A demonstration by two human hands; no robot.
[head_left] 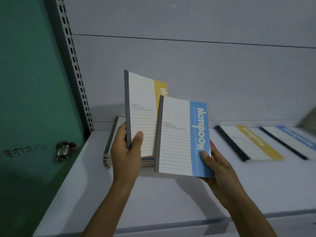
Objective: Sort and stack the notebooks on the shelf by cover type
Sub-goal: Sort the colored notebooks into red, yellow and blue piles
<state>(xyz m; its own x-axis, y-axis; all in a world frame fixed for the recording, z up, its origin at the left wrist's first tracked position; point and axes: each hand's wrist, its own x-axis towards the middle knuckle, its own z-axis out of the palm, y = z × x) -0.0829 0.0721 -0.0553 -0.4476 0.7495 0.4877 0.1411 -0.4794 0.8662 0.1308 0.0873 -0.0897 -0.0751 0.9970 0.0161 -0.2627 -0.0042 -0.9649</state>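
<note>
Left grip (125, 151) pinches the yellow notebook (142, 106) by its spine, right grip (217, 166) the blue notebook (179, 139) by a corner, above the shelf (153, 199); a stack (109, 151) lies behind the left grip, two flat notebooks (253, 142) right of the other

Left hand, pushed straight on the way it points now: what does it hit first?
Probably the stack of notebooks lying on the shelf just behind the left hand, which holds the yellow-striped notebook upright. If it clears the stack, the grey back panel is next; depth is unclear here.
</note>
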